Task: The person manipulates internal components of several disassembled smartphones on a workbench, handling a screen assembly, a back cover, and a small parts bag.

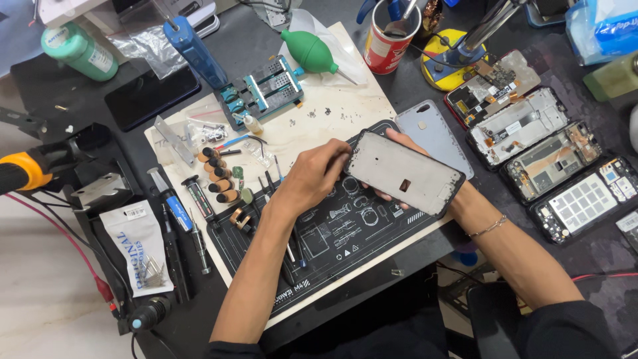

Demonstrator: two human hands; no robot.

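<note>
Both hands hold a phone frame (404, 171), a dark bezel with a grey inner plate, tilted, above the black repair mat (332, 252). Left hand (312, 176) grasps the frame's left short edge, fingers curled onto it. Right hand (425, 186) is under the frame, mostly hidden; fingertips show at the frame's upper edge and thumb side below, so it is cupping the frame from beneath. A thin bracelet (490, 227) sits on the right wrist.

All places relative to the mat: a grey phone back cover (435, 136) lies at its upper right corner, partly behind the frame. Right of the mat, a row of four opened phones (545, 166) with boards exposed. Left of the mat, a row of small brown cylinders (218, 174), a blue-handled screwdriver (171, 199) and a white packet (138, 246). Above the mat, a teal board-holder jig (262, 90), a green air-blower bulb (309, 52) and a red cup (392, 36) with tools in it. Far upper left, a green bottle (78, 50) and a black phone (149, 98) lying screen up.
</note>
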